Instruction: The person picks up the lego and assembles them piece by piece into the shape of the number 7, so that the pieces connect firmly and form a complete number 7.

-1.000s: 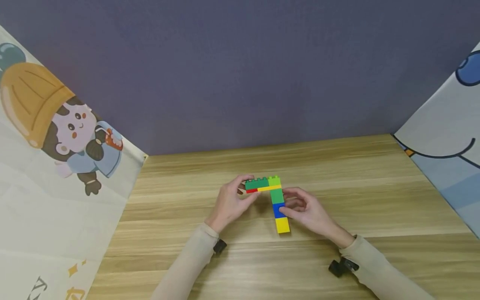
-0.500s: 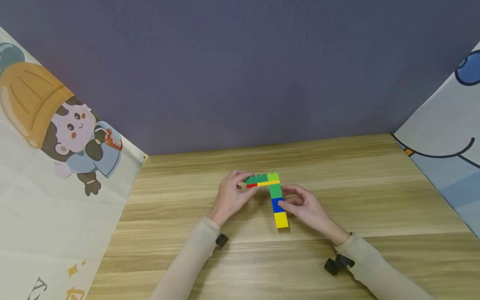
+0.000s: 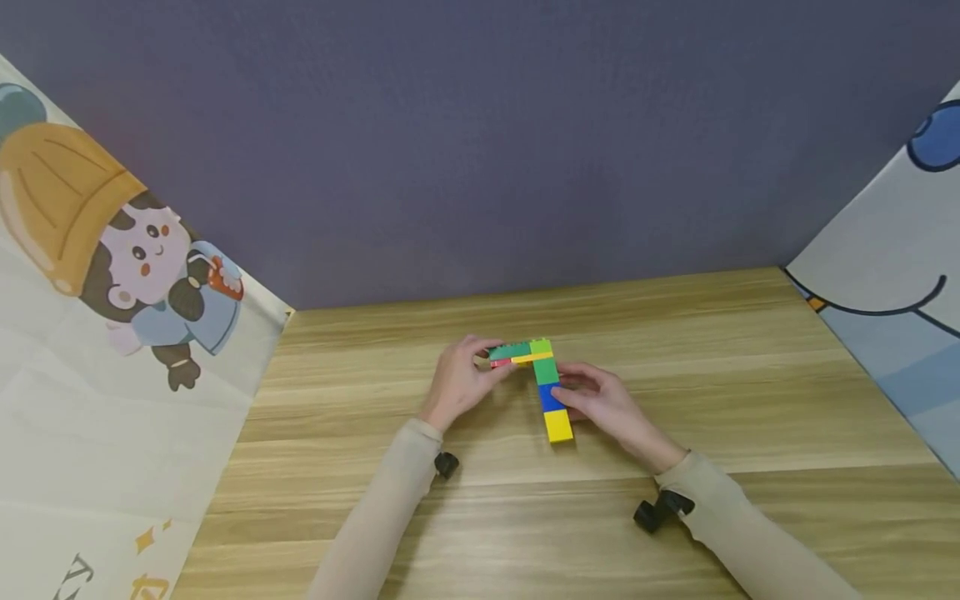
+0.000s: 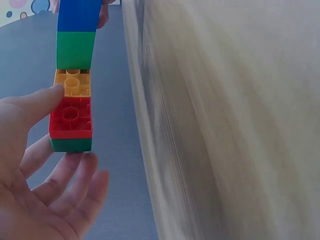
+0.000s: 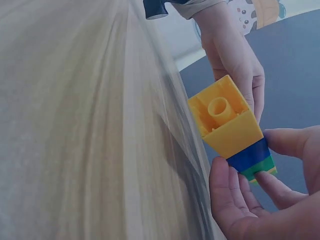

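Between both hands is an L-shaped toy brick assembly (image 3: 547, 372), held off the table. Its long leg runs from light green through green and blue to a yellow brick (image 3: 558, 426) at the near end. The short arm has a dark green brick (image 3: 512, 350) over a red brick (image 4: 71, 116) and a thin yellow one. My left hand (image 3: 457, 383) pinches the short arm's end, thumb on the underside, as the left wrist view shows. With thumb and fingers, my right hand (image 3: 609, 410) grips the leg around the blue brick (image 5: 250, 154). The yellow brick's hollow underside faces the right wrist camera.
A wood-grain table (image 3: 480, 533) lies beneath the hands. Behind it rises a dark grey-blue panel (image 3: 480, 150). Cartoon-printed sheets stand at the left (image 3: 90, 400) and right (image 3: 885, 275). Each wrist bears a small black camera.
Both hands have carried the brick assembly a little away from the body and slightly left. The studs on top show less than before. Both grips stay the same.
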`<control>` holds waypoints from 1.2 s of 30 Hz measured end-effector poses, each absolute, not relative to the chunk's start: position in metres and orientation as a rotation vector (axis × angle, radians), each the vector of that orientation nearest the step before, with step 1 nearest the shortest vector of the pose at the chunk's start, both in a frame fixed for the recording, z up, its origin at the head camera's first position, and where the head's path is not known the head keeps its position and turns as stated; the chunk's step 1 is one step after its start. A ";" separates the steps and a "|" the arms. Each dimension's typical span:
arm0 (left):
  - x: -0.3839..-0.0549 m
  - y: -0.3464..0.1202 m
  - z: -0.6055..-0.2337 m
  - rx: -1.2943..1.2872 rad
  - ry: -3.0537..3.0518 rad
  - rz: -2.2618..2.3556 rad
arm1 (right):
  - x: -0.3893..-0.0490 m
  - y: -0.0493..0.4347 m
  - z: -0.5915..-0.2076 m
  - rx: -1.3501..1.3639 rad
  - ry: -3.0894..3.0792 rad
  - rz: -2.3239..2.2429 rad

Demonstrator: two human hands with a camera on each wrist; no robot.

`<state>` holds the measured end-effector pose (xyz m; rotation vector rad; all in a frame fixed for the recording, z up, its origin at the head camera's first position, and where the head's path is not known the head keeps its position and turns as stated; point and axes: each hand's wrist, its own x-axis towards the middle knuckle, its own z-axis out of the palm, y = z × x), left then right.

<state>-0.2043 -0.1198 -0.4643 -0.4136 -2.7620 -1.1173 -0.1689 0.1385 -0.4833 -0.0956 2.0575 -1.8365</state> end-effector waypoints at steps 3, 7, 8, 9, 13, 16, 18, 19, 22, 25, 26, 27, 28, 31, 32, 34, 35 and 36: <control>-0.207 -0.121 -0.465 -0.421 -2.776 -1.133 | -0.172 0.136 -0.484 -0.072 2.041 -1.840; -0.210 -0.121 -0.466 -0.398 -2.798 -1.168 | -0.174 0.133 -0.484 -0.063 2.049 -1.827; -0.211 -0.121 -0.466 -0.386 -2.804 -1.176 | -0.175 0.133 -0.484 -0.057 2.054 -1.826; -0.212 -0.121 -0.467 -0.379 -2.809 -1.181 | -0.176 0.133 -0.485 -0.061 2.062 -1.821; -0.216 -0.119 -0.470 -0.364 -2.831 -1.172 | -0.178 0.132 -0.487 -0.073 2.089 -1.813; -0.219 -0.118 -0.474 -0.366 -2.840 -1.161 | -0.179 0.132 -0.489 -0.087 2.104 -1.806; -0.221 -0.117 -0.475 -0.368 -2.840 -1.157 | -0.179 0.132 -0.490 -0.094 2.122 -1.791; -0.222 -0.117 -0.476 -0.366 -2.840 -1.157 | -0.179 0.132 -0.491 -0.091 2.134 -1.780; -0.224 -0.117 -0.479 -0.365 -2.847 -1.135 | -0.180 0.131 -0.491 -0.081 2.167 -1.742; -0.226 -0.118 -0.481 -0.356 -2.862 -1.116 | -0.181 0.129 -0.492 -0.076 2.192 -1.704; -0.226 -0.118 -0.481 -0.352 -2.868 -1.111 | -0.181 0.129 -0.492 -0.078 2.198 -1.696; -0.227 -0.118 -0.482 -0.347 -2.873 -1.112 | -0.181 0.128 -0.493 -0.082 2.204 -1.691; -0.227 -0.118 -0.482 -0.340 -2.878 -1.114 | -0.181 0.127 -0.493 -0.085 2.214 -1.680; -0.228 -0.118 -0.481 -0.327 -2.893 -1.131 | -0.182 0.127 -0.494 -0.086 2.238 -1.664; -0.229 -0.117 -0.481 -0.325 -2.897 -1.132 | -0.182 0.126 -0.494 -0.086 2.243 -1.662; -0.230 -0.117 -0.481 -0.323 -2.904 -1.132 | -0.183 0.126 -0.494 -0.088 2.251 -1.655; -0.230 -0.116 -0.482 -0.323 -2.907 -1.133 | -0.183 0.126 -0.494 -0.085 2.248 -1.658; -0.230 -0.116 -0.482 -0.320 -2.911 -1.134 | -0.183 0.126 -0.494 -0.085 2.246 -1.658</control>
